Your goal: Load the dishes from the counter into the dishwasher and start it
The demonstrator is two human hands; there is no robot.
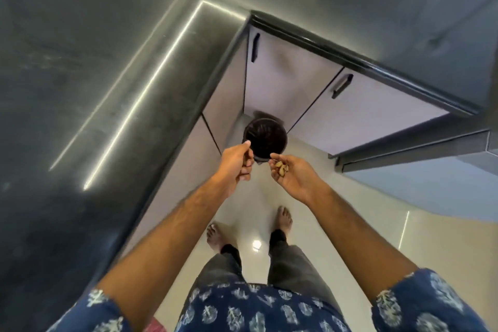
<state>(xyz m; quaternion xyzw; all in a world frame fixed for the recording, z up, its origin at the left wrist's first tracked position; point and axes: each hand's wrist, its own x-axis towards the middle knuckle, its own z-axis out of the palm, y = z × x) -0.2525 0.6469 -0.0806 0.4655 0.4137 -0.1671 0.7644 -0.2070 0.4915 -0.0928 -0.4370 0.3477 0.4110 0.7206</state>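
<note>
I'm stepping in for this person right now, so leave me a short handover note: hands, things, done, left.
Left hand: fingers curled, seemingly pinching something small, over the bin's near rim.
Right hand: cupped, holding tan food scraps, beside the bin.
Dark round bin: open, on the floor in the corner under the counter.
Done: scraps brought to the bin.
Left: drop scraps, then load and start; no dishes or dishwasher in view.

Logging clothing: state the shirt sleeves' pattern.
Dark blue sleeves with pale leaf-like prints, clearest in the head view.
</note>
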